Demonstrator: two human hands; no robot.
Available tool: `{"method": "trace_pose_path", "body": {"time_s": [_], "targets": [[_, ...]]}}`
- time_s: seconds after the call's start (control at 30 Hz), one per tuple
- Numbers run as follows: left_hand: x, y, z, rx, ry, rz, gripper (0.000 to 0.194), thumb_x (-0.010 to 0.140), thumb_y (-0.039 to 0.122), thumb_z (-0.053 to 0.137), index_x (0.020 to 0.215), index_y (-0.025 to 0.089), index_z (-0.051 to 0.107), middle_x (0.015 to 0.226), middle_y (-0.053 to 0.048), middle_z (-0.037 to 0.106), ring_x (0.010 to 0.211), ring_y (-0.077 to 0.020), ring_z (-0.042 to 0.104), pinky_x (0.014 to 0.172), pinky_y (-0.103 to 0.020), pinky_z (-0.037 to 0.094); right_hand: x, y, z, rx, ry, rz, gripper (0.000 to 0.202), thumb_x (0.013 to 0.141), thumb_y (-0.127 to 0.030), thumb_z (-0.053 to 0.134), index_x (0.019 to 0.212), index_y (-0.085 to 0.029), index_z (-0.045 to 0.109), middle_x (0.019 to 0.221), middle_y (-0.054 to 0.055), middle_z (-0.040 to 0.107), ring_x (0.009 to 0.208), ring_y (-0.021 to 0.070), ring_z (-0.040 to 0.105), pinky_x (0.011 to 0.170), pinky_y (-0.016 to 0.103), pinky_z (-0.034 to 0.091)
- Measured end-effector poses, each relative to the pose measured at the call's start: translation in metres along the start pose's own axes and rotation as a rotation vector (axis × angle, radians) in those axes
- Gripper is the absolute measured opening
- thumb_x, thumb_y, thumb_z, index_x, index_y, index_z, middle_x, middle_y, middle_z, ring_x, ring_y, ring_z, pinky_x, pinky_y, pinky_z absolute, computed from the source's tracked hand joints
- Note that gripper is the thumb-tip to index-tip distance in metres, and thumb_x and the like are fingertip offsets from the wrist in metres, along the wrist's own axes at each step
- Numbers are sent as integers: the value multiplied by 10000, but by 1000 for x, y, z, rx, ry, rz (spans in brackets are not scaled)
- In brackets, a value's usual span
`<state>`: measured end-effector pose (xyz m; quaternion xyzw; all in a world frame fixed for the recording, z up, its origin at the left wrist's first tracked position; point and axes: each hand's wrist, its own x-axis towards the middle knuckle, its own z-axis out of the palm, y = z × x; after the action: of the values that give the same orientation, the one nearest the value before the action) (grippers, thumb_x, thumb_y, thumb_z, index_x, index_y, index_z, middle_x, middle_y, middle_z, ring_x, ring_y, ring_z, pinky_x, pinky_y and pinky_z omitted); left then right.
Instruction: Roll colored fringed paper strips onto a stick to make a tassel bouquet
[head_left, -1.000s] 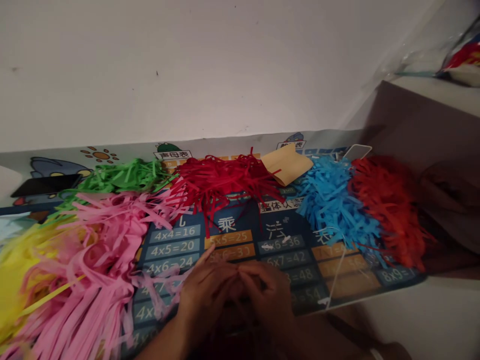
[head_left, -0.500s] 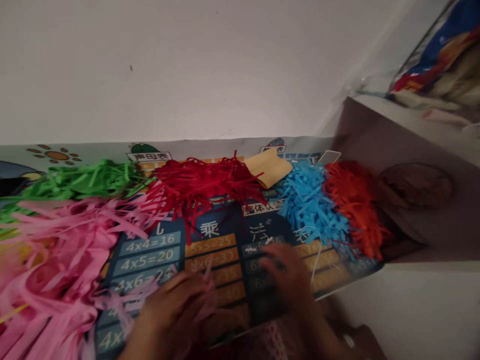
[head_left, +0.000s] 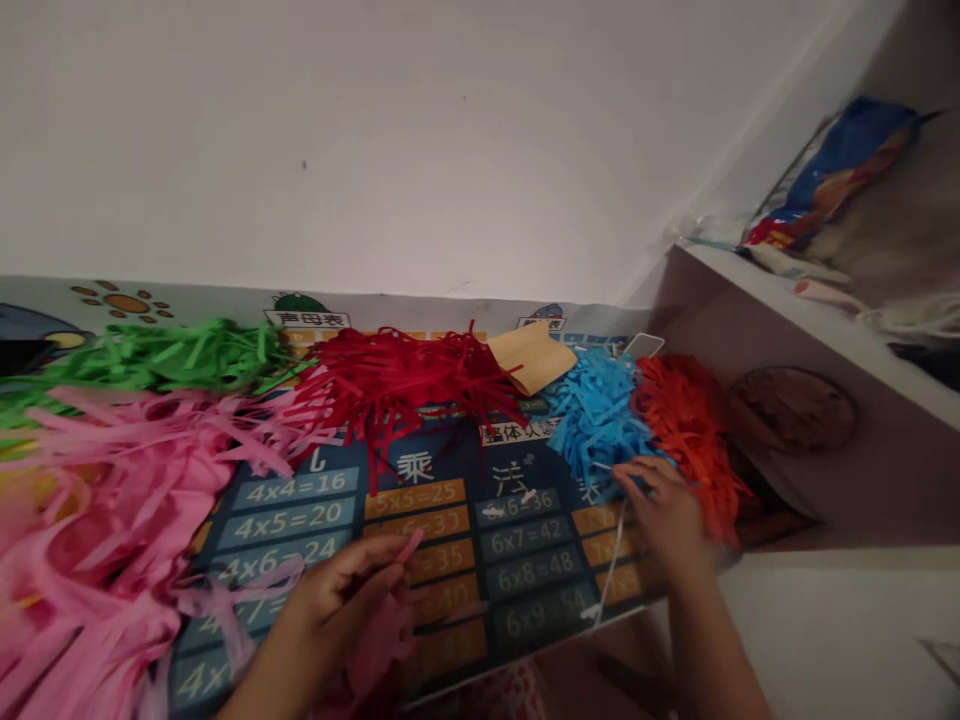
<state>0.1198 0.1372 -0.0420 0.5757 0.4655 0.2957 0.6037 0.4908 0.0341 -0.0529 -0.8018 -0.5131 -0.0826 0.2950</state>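
Note:
My left hand [head_left: 322, 610] is closed on a piece of pink fringed paper [head_left: 384, 635], with a folded end poking up between thumb and fingertips. The rest of that piece hangs below my fingers over the mat's near edge. Over at the right, my right hand [head_left: 667, 515] pinches a thin white string [head_left: 616, 555], which trails down to the front of the mat. These fingertips are just in front of a pile of blue shredded paper [head_left: 600, 400]. Under both hands lies a dark blue multiplication-table mat [head_left: 442, 450].
Pink strips [head_left: 150, 480] are heaped at left, with green strips [head_left: 172, 355] behind. Red strips [head_left: 405, 375] and a tan paper piece [head_left: 532, 358] lie at the back. Orange-red strips [head_left: 690, 430] touch a brown box [head_left: 780, 350]. A white wall [head_left: 375, 150] rises behind.
My right hand has moved right, from above the mat's middle to the blue pile, and now pinches the string. My left hand keeps the pink paper, its end now sticking up. The view has shifted slightly.

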Motion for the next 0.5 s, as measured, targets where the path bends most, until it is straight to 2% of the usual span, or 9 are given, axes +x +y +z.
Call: {"method": "trace_pose_path", "body": {"time_s": [0.07, 0.1, 0.13, 0.2, 0.23, 0.3, 0.37, 0.5], "targets": [[-2, 1, 4, -204, -33, -84, 350, 644, 475, 802, 863, 211, 736, 810, -41, 763, 676, -165, 698, 614, -208, 540, -14, -33, -2, 254, 80, 187, 294, 833, -462, 585, 847, -200, 716, 903, 70, 703, 805, 227, 640, 715, 318, 477], [-3, 1, 7, -316, -52, -126, 356, 633, 465, 818, 842, 198, 711, 786, -34, 755, 638, -140, 682, 596, -190, 522, -22, -55, 0, 374, 46, 279, 269, 805, -455, 623, 840, -203, 710, 832, 50, 708, 720, 210, 641, 654, 294, 480], [-3, 0, 10, -418, -52, -167, 366, 615, 449, 838, 816, 186, 683, 763, -27, 745, 599, -120, 665, 573, -176, 504, -32, -80, 4, 483, -40, 346, 246, 787, -443, 645, 808, -204, 701, 720, 25, 694, 622, 190, 624, 584, 269, 467], [-3, -3, 15, -567, -54, -237, 395, 581, 404, 871, 789, 166, 633, 736, -22, 732, 551, -100, 641, 541, -167, 483, -52, -130, 16, 704, -272, 357, 233, 795, -419, 638, 723, -201, 676, 572, -8, 635, 528, 162, 591, 526, 237, 443], [-4, -5, 16, -612, -53, -256, 406, 571, 382, 881, 784, 159, 618, 727, -24, 727, 543, -98, 636, 537, -168, 480, -61, -152, 22, 775, -369, 331, 234, 807, -406, 629, 706, -199, 672, 555, -13, 626, 518, 153, 588, 519, 226, 438], [-6, -7, 14, -666, -53, -264, 414, 567, 354, 888, 785, 148, 604, 727, -32, 725, 543, -99, 636, 532, -171, 480, -73, -186, 34, 855, -474, 287, 236, 824, -386, 617, 698, -195, 676, 577, -11, 639, 531, 143, 593, 521, 210, 433], [-8, -8, 9, -699, -65, -250, 400, 584, 338, 883, 791, 142, 604, 742, -39, 730, 548, -99, 640, 532, -173, 482, -78, -205, 43, 882, -520, 273, 239, 824, -381, 620, 693, -190, 679, 609, -4, 658, 547, 138, 600, 519, 199, 429], [-13, -10, -2, -736, -80, -205, 343, 641, 315, 855, 794, 140, 602, 744, -36, 728, 555, -103, 645, 544, -184, 491, -77, -212, 51, 874, -582, 289, 271, 806, -406, 639, 656, -182, 660, 585, -2, 644, 530, 137, 589, 501, 195, 419]]}}
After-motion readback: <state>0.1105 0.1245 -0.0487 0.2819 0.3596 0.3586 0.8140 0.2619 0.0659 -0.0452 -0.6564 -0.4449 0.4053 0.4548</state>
